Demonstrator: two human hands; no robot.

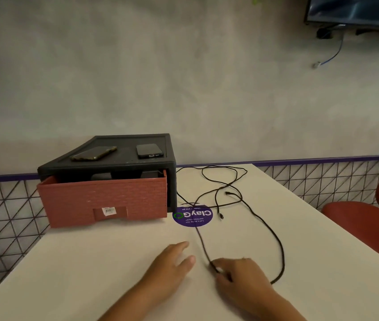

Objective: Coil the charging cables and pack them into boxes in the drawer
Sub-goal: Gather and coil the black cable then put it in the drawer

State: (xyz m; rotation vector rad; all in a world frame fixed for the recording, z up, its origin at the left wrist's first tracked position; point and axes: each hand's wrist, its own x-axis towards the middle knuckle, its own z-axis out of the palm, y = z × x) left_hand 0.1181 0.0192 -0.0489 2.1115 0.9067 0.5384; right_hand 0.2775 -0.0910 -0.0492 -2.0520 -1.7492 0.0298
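The right hand (pixel 237 276) lies on the counter (pixel 79 274), in front of the drawer (pixel 103 200) and to its right. Its grip pinches the black cable (pixel 203 246) between thumb and fingers, low against the counter. The left hand (pixel 172 260) rests just beside it, in front of the drawer. Its fingers are straight and a little spread, and it holds nothing.

From the pinch the cable runs toward the drawer's right corner and crosses a purple sticker (pixel 193 216) there. It goes on in loose crossing loops to the right of the drawer. A second strand leaves from the right side of the hand and joins the same loops. Two plugs (pixel 221 216) lie free among them. I cannot tell if this is one cord or two.

The drawer is partly open. Dark shapes show inside it, but I cannot tell if they are boxes. Two phones (pixel 93 153) lie on the case (pixel 171 181) above the drawer.

I think coiling is only beginning. If the hand pulls fast, the crossed loops may tighten into a knot. A plug may also catch on another strand. One strand lies close against the right side of the case, so a hard pull could snag there. The far loops lie near the counter's edge behind the drawer and could slip over it.
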